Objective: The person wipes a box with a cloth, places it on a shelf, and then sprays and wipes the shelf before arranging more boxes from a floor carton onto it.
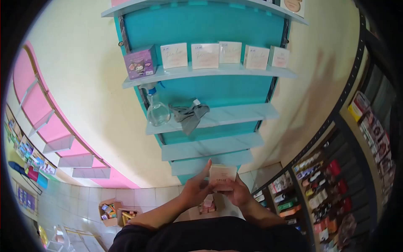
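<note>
A small cream-coloured product box (223,171) is held in front of my body, below the shelves. My left hand (195,188) grips its left side, with the thumb pointing up along the edge. My right hand (237,191) closes round the lower right part, fingers across its front. Similar pale boxes (205,56) stand in a row on an upper shelf (226,70), beside a purple box (140,63) with a cartoon figure. On the shelf below are a clear spray bottle (158,112) with a blue-and-white head and a crumpled grey cloth (189,115) hanging over the edge.
Lower shelves (210,146) run down the turquoise back panel. Open cardboard boxes with goods (110,212) sit on the tiled floor at left, and another carton (208,204) lies beneath my hands. A dark rack full of products (317,197) stands at right; pink-backed shelves (75,161) at left.
</note>
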{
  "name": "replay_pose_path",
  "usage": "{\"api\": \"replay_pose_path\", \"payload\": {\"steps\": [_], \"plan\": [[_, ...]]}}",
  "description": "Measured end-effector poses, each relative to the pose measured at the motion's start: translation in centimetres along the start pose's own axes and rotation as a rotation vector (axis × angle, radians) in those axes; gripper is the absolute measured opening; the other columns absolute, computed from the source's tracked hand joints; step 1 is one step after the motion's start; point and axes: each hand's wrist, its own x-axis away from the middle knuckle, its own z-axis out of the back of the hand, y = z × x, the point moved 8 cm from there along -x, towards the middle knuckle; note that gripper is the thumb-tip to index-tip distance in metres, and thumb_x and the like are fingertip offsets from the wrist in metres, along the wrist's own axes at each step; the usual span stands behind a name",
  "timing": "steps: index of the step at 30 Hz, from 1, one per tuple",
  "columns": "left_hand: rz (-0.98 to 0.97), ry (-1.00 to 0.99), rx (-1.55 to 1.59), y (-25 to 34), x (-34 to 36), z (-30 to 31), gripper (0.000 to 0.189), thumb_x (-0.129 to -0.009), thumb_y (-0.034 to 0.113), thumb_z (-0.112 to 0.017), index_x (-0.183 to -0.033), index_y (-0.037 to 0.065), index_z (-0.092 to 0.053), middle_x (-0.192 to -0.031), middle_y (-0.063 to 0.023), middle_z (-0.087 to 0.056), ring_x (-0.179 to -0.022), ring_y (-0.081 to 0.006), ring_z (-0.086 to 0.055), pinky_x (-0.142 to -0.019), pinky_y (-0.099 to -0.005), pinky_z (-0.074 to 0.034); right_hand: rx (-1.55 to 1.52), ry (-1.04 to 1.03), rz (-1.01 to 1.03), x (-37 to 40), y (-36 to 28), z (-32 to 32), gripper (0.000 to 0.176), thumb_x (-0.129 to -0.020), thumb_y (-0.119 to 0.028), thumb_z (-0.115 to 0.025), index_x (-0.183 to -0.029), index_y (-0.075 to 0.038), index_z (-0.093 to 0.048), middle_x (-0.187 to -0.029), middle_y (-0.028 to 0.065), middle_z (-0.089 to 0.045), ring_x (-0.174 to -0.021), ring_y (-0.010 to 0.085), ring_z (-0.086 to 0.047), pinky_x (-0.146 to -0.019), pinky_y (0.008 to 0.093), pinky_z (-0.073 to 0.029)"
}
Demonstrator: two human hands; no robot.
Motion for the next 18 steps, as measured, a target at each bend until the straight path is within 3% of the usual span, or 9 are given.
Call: {"api": "replay_pose_path", "payload": {"steps": [2, 4, 5, 6, 7, 9, 11, 16, 18], "plan": [[-0.013, 0.033, -0.115, 0.7, -2.9, -1.6, 0.082, -0.097, 0.018, -0.064, -0.160, 0.015, -0.013, -0.113, -0.0196, -0.066, -0.091, -0.0236, -0.069, -0.081, -0.0329, -0.055, -0.142, -0.062, -0.055, -0.8, -2.1, 2.0, 0.064, -0.100, -0.047, -0.052, -0.153, -0.021, -0.029, -0.149, 0.0160, -0.041, -0.134, 0.0406, -0.045, -0.108, 0.0612, -0.039], [-0.005, 0.073, -0.234, 1.7, -5.9, -2.8, 0.082, -0.096, 0.021, -0.065, -0.160, 0.015, -0.014, -0.115, -0.0216, -0.064, -0.094, -0.0272, -0.069, -0.083, -0.0350, -0.055, -0.301, -0.159, -0.094, -1.1, -5.6, 2.6, 0.066, -0.099, -0.054, -0.048, -0.154, -0.022, -0.029, -0.151, 0.0153, -0.040, -0.136, 0.0410, -0.043, -0.110, 0.0625, -0.036], [-0.091, 0.100, -0.340, 2.9, -7.4, -3.3, 0.076, -0.093, 0.018, -0.068, -0.157, 0.017, -0.026, -0.122, -0.0207, -0.061, -0.093, -0.0273, -0.069, -0.081, -0.0353, -0.056, -0.478, -0.231, -0.110, -1.2, -7.3, 2.9, 0.069, -0.098, -0.061, -0.045, -0.154, -0.024, -0.029, -0.153, 0.0146, -0.038, -0.139, 0.0413, -0.040, -0.111, 0.0637, -0.033], [-0.172, 0.121, -0.451, 4.0, -8.8, -3.7, 0.071, -0.090, 0.016, -0.071, -0.153, 0.018, -0.038, -0.129, -0.0197, -0.059, -0.091, -0.0274, -0.069, -0.080, -0.0355, -0.056, -0.343, -0.134, -0.135, -1.6, -8.0, 4.9, 0.078, -0.094, -0.073, -0.035, -0.155, -0.025, -0.029, -0.156, 0.0146, -0.034, -0.140, 0.0453, -0.036, -0.113, 0.0636, -0.030], [-0.153, 0.139, -0.453, 4.3, -10.2, -3.5, 0.071, -0.090, 0.016, -0.071, -0.153, 0.018, -0.038, -0.129, -0.0197, -0.059, -0.091, -0.0274, -0.069, -0.080, -0.0355, -0.056, -0.349, -0.144, -0.159, -2.0, -8.9, 6.0, 0.078, -0.094, -0.073, -0.035, -0.155, -0.025, -0.029, -0.156, 0.0146, -0.034, -0.140, 0.0453, -0.036, -0.113, 0.0636, -0.030], [-0.292, 0.269, -0.727, 6.5, -12.6, -2.5, 0.051, -0.087, 0.023, -0.074, -0.136, 0.016, -0.061, -0.130, -0.0210, -0.057, -0.106, -0.0345, -0.062, -0.093, -0.0434, -0.051, -0.408, -0.216, -0.204, -2.7, -10.5, 7.4, 0.079, -0.094, -0.074, -0.032, -0.155, -0.025, -0.029, -0.156, 0.0151, -0.034, -0.140, 0.0497, -0.034, -0.114, 0.0618, -0.030], [-0.315, 0.605, -0.833, 7.7, -14.1, 1.4, 0.039, -0.085, 0.030, -0.075, -0.118, 0.009, -0.069, -0.134, -0.0222, -0.053, -0.121, -0.0397, -0.051, -0.104, -0.0502, -0.041, -0.377, -0.171, -0.228, -3.1, -11.8, 8.6, 0.082, -0.092, -0.077, -0.034, -0.156, -0.026, -0.029, -0.157, 0.0154, -0.033, -0.140, 0.0530, -0.032, -0.115, 0.0605, -0.030], [-0.182, 0.987, -1.189, 6.5, -15.3, 8.1, 0.051, -0.083, 0.036, -0.075, -0.122, 0.004, -0.065, -0.148, -0.0251, -0.041, -0.133, -0.0465, -0.040, -0.110, -0.0527, -0.034, -0.447, -0.287, -0.253, -4.2, -14.5, 9.4, 0.090, -0.086, -0.082, -0.041, -0.155, -0.026, -0.029, -0.156, 0.0186, -0.032, -0.139, 0.0562, -0.029, -0.111, 0.0618, -0.037], [-0.142, 0.909, -1.144, 5.5, -16.3, 9.4, 0.056, -0.082, 0.037, -0.076, -0.126, 0.005, -0.063, -0.151, -0.0253, -0.038, -0.135, -0.0472, -0.037, -0.112, -0.0529, -0.033, -0.407, -0.316, -0.251, -4.2, -15.4, 9.5, 0.092, -0.085, -0.082, -0.041, -0.156, -0.026, -0.027, -0.157, 0.0179, -0.032, -0.140, 0.0553, -0.030, -0.112, 0.0609, -0.034]]}}
